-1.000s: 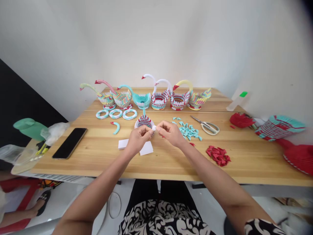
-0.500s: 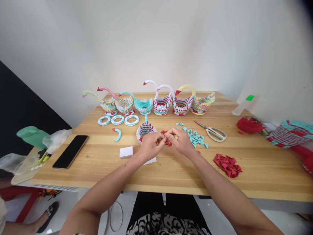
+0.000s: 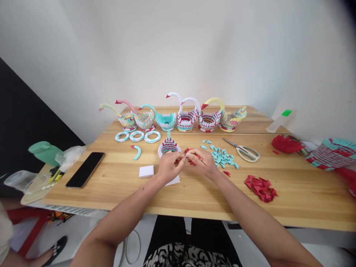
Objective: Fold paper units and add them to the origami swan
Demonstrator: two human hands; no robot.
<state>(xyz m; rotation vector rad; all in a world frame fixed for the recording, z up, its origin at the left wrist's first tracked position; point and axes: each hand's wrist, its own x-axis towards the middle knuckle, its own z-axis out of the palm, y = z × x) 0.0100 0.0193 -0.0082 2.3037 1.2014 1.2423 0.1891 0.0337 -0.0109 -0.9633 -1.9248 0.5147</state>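
White paper piece (image 3: 186, 155) pinched between both hands
Left hand (image 3: 169, 167) and right hand (image 3: 205, 163) fingers closed on it above the tabletop (image 3: 111, 185), beside the small paper basket (image 3: 168, 147)

no readable text, labels or signs

Plain white wall (image 3: 194, 48) behind, dark panel (image 3: 19, 111) far left. Light wood plank worktop (image 3: 194, 196) sits against the wall. Pale grey floor (image 3: 83, 224) below, red frame (image 3: 35, 224) at lower left. Lighting soft and even.
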